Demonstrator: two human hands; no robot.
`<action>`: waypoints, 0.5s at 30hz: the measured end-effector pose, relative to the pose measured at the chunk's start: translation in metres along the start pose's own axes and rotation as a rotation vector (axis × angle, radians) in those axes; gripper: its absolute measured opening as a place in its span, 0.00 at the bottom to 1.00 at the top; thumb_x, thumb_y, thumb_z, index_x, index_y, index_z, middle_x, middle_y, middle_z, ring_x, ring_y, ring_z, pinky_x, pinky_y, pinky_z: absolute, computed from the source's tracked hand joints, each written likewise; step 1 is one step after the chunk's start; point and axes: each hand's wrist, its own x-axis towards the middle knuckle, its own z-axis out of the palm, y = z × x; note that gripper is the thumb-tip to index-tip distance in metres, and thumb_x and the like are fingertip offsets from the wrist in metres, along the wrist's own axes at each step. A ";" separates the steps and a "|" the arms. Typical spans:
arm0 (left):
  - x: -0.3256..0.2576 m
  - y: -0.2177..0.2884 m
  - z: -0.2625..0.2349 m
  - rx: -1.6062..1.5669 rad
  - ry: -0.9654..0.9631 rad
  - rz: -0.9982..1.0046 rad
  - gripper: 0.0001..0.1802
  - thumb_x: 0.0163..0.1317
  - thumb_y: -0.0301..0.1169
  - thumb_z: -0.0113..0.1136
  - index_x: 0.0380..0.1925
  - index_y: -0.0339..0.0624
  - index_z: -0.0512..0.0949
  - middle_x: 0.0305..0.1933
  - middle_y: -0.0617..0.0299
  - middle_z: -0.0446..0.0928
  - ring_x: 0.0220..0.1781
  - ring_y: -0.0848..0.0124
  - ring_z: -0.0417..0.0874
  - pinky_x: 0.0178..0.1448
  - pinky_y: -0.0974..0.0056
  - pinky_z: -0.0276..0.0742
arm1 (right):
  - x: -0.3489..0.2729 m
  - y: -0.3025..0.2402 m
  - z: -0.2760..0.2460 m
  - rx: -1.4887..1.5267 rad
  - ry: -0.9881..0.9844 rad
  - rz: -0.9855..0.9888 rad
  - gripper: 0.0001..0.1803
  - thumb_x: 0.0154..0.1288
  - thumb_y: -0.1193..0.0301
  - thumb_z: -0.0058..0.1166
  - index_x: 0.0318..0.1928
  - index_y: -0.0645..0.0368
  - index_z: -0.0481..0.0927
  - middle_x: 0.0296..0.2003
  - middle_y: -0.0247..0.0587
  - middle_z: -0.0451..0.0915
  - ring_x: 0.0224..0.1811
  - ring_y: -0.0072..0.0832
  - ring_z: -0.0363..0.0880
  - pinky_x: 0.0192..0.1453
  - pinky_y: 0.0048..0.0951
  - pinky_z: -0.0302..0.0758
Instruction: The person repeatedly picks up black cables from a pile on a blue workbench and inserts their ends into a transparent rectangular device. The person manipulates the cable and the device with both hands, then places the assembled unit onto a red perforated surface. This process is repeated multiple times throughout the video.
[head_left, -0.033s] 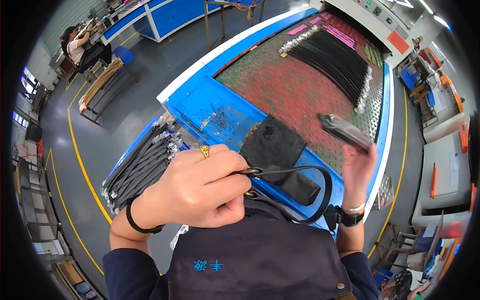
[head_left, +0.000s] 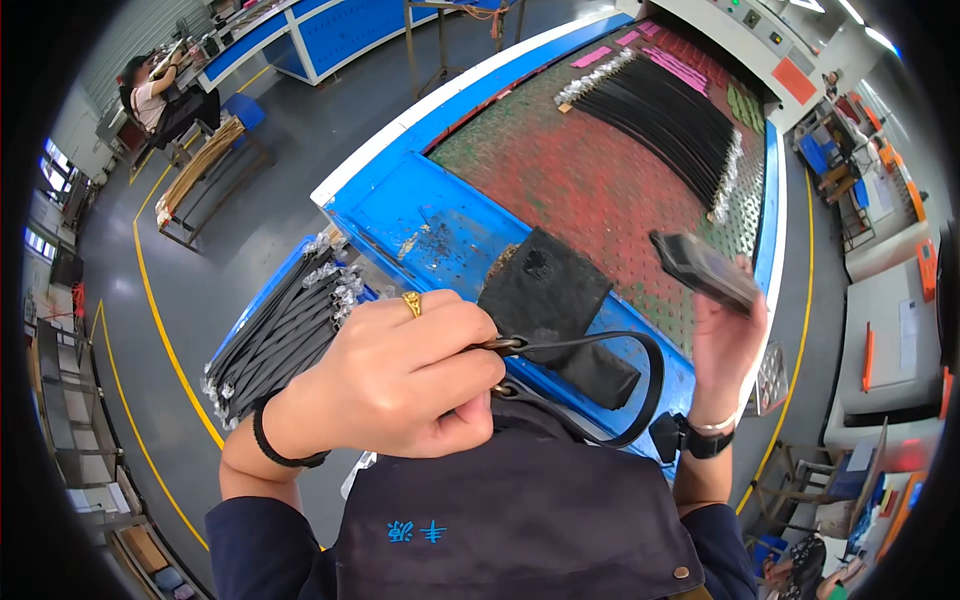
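Observation:
My left hand (head_left: 405, 375) is closed in front of the dark apron (head_left: 520, 510). It pinches the ends of a narrow black strap (head_left: 655, 385), where bronze-coloured metal fittings (head_left: 510, 344) show. From there the strap bows out to the right in a loop. On the right, my right hand (head_left: 728, 335) grips a dark, flat, oblong thing (head_left: 700, 268), smeared by motion, above the machine bed. A black cloth (head_left: 545, 290) is draped over the blue front edge between the hands. Beside it lies a rolled dark piece (head_left: 598, 375).
The machine's perforated red-green bed (head_left: 560, 180) carries a row of black straps (head_left: 660, 125) with wrapped ends. Pink strips (head_left: 675, 70) lie farther back. At left, a blue tray (head_left: 262, 290) holds several grey-black straps (head_left: 290, 325). Another person (head_left: 155, 95) sits far left.
My right hand has shifted slightly to the right with the dark oblong thing, which now tilts differently. My left hand and the strap stay nearly still.

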 end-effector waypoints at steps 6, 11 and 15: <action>0.016 0.003 0.015 -0.054 -0.010 0.064 0.11 0.23 0.25 0.54 0.16 0.41 0.76 0.24 0.61 0.72 0.16 0.69 0.69 0.17 0.69 0.62 | -0.034 -0.023 0.058 -0.358 -0.027 -0.150 0.40 0.54 0.55 0.55 0.61 0.63 0.56 0.52 0.52 0.66 0.56 0.35 0.67 0.59 0.37 0.68; 0.021 0.008 0.016 -0.070 -0.041 0.069 0.11 0.24 0.25 0.55 0.17 0.41 0.76 0.24 0.61 0.72 0.16 0.69 0.69 0.17 0.68 0.62 | -0.042 -0.020 0.072 -0.509 0.031 -0.138 0.43 0.50 0.51 0.58 0.60 0.61 0.56 0.49 0.51 0.66 0.53 0.33 0.68 0.54 0.33 0.70; 0.021 0.011 0.015 -0.076 -0.036 0.062 0.11 0.24 0.25 0.55 0.17 0.41 0.76 0.24 0.61 0.72 0.16 0.69 0.69 0.17 0.68 0.62 | -0.044 -0.019 0.074 -0.533 0.028 -0.144 0.43 0.49 0.50 0.58 0.60 0.61 0.57 0.48 0.50 0.67 0.52 0.33 0.68 0.54 0.32 0.71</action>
